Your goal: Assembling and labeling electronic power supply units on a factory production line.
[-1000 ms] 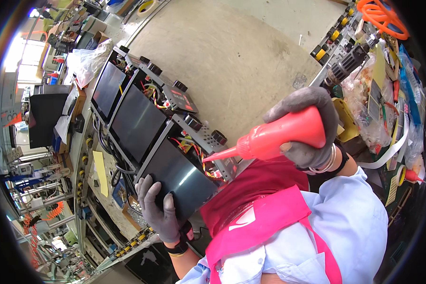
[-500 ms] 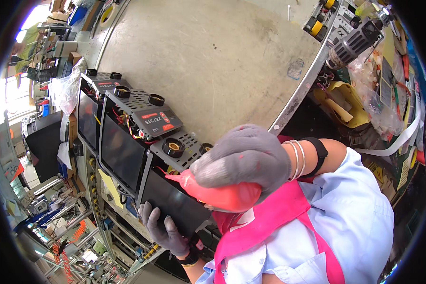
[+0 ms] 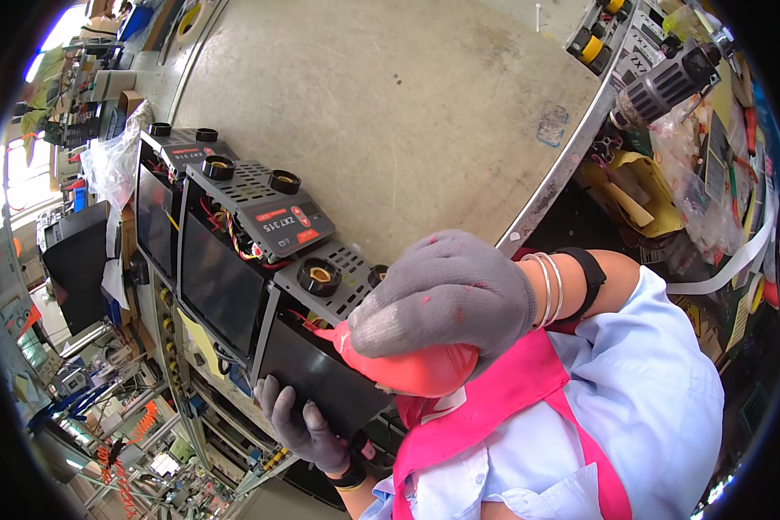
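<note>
Right hand (image 3: 446, 299), gloved, closed around red squeeze bottle (image 3: 407, 368), nozzle just left in nearest black unit (image 3: 316, 347). Left hand (image 3: 299, 425) braced its lower edge. Dispensing likely underway; steady squeeze needed.

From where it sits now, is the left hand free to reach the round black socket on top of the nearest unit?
Probably not: the left hand grips the nearest unit's lower side panel, and the right hand with its red bottle lies across the way to the socket.

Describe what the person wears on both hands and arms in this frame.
Both the right hand and the left hand wear grey knit gloves, the right one flecked with red. The right wrist carries thin silver bangles and a black band. The sleeve is light blue.
</note>
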`<state>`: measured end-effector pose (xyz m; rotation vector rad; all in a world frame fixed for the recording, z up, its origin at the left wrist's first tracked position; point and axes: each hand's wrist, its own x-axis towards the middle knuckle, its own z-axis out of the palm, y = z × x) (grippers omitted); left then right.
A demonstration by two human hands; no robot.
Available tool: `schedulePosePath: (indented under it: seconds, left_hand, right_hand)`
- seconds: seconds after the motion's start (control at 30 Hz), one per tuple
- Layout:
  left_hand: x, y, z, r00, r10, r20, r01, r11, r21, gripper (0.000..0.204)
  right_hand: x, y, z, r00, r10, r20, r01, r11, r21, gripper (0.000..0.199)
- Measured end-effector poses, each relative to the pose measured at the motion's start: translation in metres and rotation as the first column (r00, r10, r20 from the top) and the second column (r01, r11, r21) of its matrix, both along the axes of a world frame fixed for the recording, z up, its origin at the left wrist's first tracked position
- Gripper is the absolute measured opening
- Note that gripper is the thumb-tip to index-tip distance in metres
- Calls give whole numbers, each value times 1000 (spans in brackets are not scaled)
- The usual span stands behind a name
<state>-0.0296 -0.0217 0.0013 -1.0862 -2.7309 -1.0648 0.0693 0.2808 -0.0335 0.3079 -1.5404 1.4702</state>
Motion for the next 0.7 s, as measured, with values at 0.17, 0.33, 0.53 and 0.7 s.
schedulePosePath:
  seconds: [0.17, 0.33, 0.53, 0.7]
  left_hand:
    - [-1, 1, 1, 1000, -13, -20, 12, 1000, -9, 38]
    - [-1, 3, 1, 1000, -15, -25, 15, 1000, -11, 39]
    - [-1, 4, 2, 1000, -8, -3, 8, 1000, 16, 39]
    - [-19, 4, 38, 997, -38, 70, 48, 988, -144, 33]
  right_hand:
    - [6, 6, 3, 998, 5, 55, -9, 998, 67, 49]
    - [5, 4, 3, 1000, -17, 26, 17, 1000, 24, 48]
    - [5, 10, 10, 994, 55, 94, -55, 998, -5, 49]
    - [4, 11, 15, 972, 95, 217, -98, 995, 3, 44]
